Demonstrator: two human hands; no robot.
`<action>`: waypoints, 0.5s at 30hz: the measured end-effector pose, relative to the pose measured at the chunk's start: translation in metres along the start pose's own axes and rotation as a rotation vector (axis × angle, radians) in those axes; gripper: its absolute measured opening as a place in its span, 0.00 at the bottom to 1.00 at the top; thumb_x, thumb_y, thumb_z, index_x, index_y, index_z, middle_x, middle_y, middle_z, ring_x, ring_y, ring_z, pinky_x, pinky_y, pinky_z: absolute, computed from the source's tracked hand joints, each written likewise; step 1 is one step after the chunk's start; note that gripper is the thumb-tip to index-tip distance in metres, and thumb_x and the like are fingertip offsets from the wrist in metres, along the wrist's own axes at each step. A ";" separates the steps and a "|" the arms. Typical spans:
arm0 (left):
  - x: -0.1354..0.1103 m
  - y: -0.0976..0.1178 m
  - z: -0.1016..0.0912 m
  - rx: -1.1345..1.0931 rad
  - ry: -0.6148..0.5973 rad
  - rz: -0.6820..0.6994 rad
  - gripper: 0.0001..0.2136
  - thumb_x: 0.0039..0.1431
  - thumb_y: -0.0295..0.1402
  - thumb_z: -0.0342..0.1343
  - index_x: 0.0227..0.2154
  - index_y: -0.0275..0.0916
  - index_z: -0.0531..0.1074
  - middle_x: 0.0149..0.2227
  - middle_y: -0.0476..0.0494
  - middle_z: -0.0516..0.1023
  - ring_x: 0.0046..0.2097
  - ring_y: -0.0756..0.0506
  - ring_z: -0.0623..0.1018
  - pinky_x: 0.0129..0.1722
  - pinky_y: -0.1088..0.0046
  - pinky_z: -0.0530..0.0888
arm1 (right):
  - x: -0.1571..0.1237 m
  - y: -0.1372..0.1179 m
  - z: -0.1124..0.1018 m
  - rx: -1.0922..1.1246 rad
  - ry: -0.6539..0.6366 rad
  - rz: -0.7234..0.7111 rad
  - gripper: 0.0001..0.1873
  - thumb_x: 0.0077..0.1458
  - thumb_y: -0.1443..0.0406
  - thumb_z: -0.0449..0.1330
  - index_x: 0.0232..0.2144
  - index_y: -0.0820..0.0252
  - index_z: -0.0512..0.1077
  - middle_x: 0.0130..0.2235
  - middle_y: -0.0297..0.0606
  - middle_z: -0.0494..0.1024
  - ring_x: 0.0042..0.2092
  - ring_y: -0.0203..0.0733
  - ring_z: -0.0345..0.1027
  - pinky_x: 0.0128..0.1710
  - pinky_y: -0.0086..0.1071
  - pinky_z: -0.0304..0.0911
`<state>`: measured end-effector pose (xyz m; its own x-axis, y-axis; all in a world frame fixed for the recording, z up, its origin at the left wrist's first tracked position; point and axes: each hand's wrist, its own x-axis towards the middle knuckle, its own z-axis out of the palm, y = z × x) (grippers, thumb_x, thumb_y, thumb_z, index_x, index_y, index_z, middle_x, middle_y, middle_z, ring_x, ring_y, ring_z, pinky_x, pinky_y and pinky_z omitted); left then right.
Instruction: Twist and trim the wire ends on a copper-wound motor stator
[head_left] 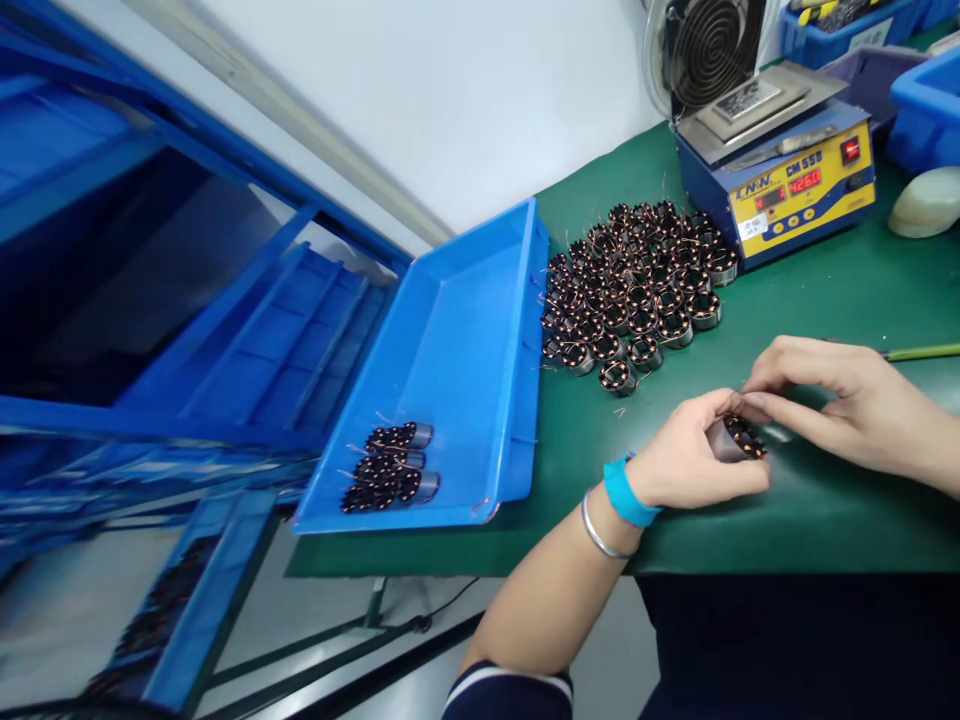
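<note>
My left hand (694, 450) grips a copper-wound coil in a metal ring (736, 438), holding it on its side just above the green mat (840, 520). My right hand (840, 400) comes in from the right, its fingertips pinching the coil's wound end. Part of the ring is hidden by my fingers. Just up and left of my hands lies a dense pile of similar coils (630, 290), standing apart from them. A green-handled tool (922, 352) lies beyond my right hand.
A blue plastic tray (480, 350) holds several coils in rows (390, 467) on the mat's left end. A yellow and blue digital control unit (780, 190) stands behind the pile, with a round fan (712, 50) behind it. Blue bins (926, 110) and blue shelving (225, 330) stand nearby.
</note>
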<state>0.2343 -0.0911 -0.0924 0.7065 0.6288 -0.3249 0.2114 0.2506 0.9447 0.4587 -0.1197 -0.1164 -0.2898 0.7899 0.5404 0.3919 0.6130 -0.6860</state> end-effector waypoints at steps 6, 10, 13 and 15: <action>0.000 -0.003 -0.002 -0.023 -0.089 0.002 0.17 0.43 0.24 0.73 0.37 0.39 0.76 0.30 0.54 0.76 0.32 0.51 0.72 0.35 0.72 0.71 | 0.000 -0.005 -0.005 0.053 -0.033 -0.012 0.10 0.77 0.62 0.66 0.39 0.54 0.81 0.36 0.35 0.84 0.33 0.38 0.79 0.34 0.32 0.71; 0.002 -0.005 -0.004 -0.002 -0.119 -0.017 0.17 0.44 0.26 0.74 0.37 0.39 0.76 0.31 0.52 0.79 0.32 0.50 0.75 0.35 0.72 0.74 | -0.002 -0.008 -0.004 0.082 -0.044 0.010 0.13 0.77 0.61 0.65 0.36 0.54 0.81 0.35 0.35 0.83 0.32 0.39 0.77 0.33 0.34 0.70; 0.003 -0.006 -0.006 0.017 -0.142 -0.017 0.16 0.44 0.26 0.75 0.36 0.39 0.77 0.30 0.53 0.78 0.31 0.51 0.74 0.34 0.73 0.73 | -0.003 -0.009 -0.004 0.088 -0.022 0.046 0.11 0.76 0.57 0.67 0.39 0.54 0.82 0.35 0.36 0.84 0.32 0.40 0.78 0.33 0.35 0.71; 0.004 -0.007 -0.006 0.006 -0.151 -0.024 0.17 0.43 0.25 0.75 0.35 0.39 0.77 0.31 0.52 0.78 0.32 0.51 0.75 0.34 0.73 0.74 | -0.003 -0.007 -0.005 0.088 -0.055 0.070 0.14 0.77 0.57 0.66 0.37 0.54 0.82 0.35 0.37 0.84 0.32 0.41 0.77 0.33 0.35 0.70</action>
<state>0.2316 -0.0862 -0.1005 0.7947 0.5044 -0.3376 0.2331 0.2599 0.9371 0.4614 -0.1265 -0.1103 -0.3129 0.8288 0.4639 0.3356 0.5534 -0.7623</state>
